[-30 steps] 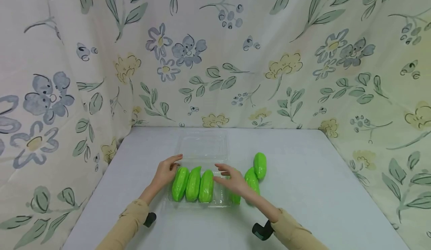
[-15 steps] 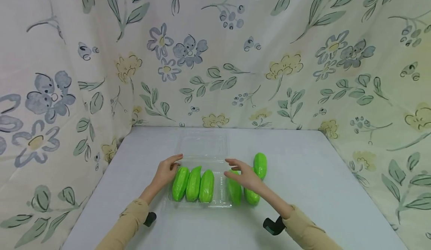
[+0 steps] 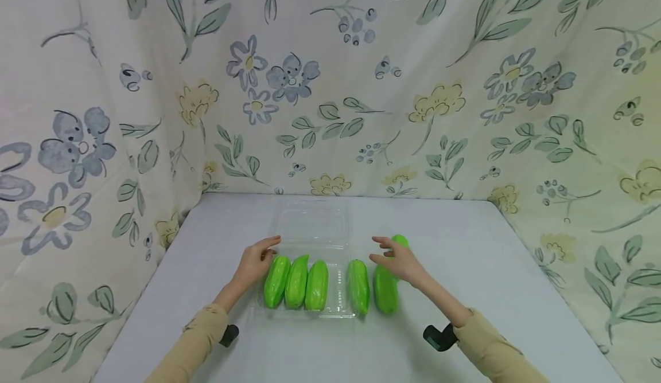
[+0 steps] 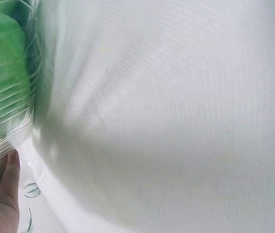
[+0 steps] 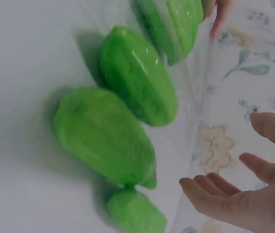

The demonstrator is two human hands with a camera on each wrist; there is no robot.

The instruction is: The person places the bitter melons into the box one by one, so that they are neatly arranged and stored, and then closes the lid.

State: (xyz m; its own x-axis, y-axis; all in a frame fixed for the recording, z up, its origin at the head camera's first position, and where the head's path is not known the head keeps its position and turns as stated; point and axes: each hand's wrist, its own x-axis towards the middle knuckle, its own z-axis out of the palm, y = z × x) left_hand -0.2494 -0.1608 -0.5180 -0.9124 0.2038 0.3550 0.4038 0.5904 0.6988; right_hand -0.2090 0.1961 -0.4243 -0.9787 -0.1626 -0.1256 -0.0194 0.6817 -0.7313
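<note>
A clear plastic clamshell box (image 3: 338,308) lies open on the table, its lid (image 3: 310,222) folded back. Three glossy green, gourd-like vegetables (image 3: 296,282) lie side by side in its left part. My left hand (image 3: 255,262) holds the box at its back left corner; in the left wrist view, fingers (image 4: 10,179) meet its ribbed edge. To the right of the box lie a green gourd (image 3: 358,286) and another gourd (image 3: 385,291). A third gourd (image 5: 136,212) is partly hidden by my right hand (image 3: 400,260) in the head view. That hand hovers over them, holding nothing, fingers apart.
A white table (image 3: 465,268) carries everything. Behind it and along both sides hangs a floral curtain (image 3: 330,85). Dark wrist cameras (image 3: 439,337) stick out below both forearms.
My right hand has moved right, away from the box and over the loose gourds, uncovering the one beside the box. The left hand stays at the box corner.
</note>
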